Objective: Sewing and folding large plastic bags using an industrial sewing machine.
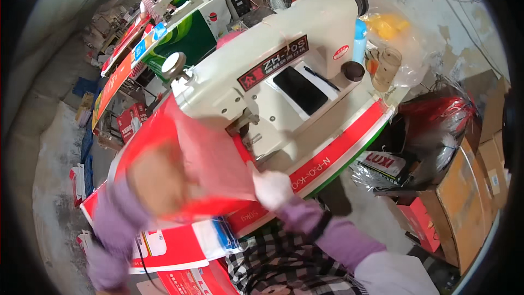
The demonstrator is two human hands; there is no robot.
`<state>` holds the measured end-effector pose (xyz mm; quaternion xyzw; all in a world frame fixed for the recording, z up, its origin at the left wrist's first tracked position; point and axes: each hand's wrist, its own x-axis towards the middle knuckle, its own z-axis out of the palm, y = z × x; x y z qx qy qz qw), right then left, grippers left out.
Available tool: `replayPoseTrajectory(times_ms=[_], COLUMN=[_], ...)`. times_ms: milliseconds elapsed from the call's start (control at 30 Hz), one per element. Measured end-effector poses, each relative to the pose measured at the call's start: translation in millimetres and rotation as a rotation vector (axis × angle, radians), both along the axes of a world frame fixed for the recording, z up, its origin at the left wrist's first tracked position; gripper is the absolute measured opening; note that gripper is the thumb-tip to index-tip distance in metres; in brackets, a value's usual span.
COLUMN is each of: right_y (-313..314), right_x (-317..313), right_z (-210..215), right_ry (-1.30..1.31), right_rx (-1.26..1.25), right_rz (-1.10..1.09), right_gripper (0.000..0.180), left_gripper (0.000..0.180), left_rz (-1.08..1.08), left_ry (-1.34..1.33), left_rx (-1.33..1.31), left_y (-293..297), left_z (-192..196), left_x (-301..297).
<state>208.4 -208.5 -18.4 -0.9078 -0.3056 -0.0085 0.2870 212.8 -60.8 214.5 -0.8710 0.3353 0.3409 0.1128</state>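
A red woven sack (204,153), partly smeared by motion, lies across the bed of a large cream sewing machine (218,84), by its needle area. My left hand (158,180) is over the sack's left part; its fingers are too blurred to make out. At the sack's right edge is my right hand (273,190) in a white glove, closed on the edge. Both forearms wear purple sleeves. Below my left arm, more printed red-and-white sacks (180,246) are stacked near my checked black-and-white clothing.
On the machine bed rest a black phone (300,90), a pen (321,78) and a brown round cap (352,71). A blue bottle (359,41) and a clear jar (387,68) stand behind. Cardboard boxes (464,202) are at right. A person (148,4) works at the far left.
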Motion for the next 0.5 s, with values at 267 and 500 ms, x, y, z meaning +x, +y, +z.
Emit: replayPoseTrajectory(times_ms=[267,500], right_y=[31.9,-3.9], right_x=[28.5,-31.0], right_z=[-79.8,-53.7], right_ry=[0.035,0.889], right_rx=[-0.217,0.842], right_rz=[0.096,0.327], right_gripper=[0.033,0.041], left_gripper=[0.015,0.039], left_rz=[-0.038,0.319], left_ry=[-0.161,0.194], left_rx=[-0.473,-0.565], left_y=[-112.7,-39.8], left_z=[-137.6,-129.1], left_x=[-97.1,-113.9])
